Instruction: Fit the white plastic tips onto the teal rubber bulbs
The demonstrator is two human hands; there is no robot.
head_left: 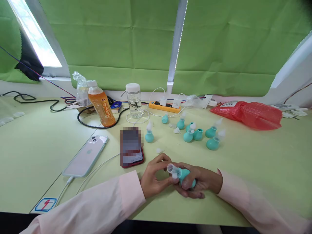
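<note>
My right hand [198, 180] is wrapped round a teal rubber bulb [183, 174] of what looks like a nasal aspirator, tilted with its neck toward the left. A clear plastic nozzle [172, 168] sits at the bulb's neck. My left hand [157, 175] pinches at that nozzle with thumb and fingers; the exact contact is partly hidden. Just beyond my hands lies a small white translucent piece [159, 150]. Farther off stand several similar teal bulbs, such as one with a clear tip [149, 136] and an open-necked one [198, 134].
Left of my hands lie a phone with a red case [131, 159] and a pale phone [86, 156] on a charging cable. Behind stand an orange drink bottle [102, 105], a clear water bottle [134, 104] and a power strip [165, 107]. A red plastic bag [248, 115] lies back right.
</note>
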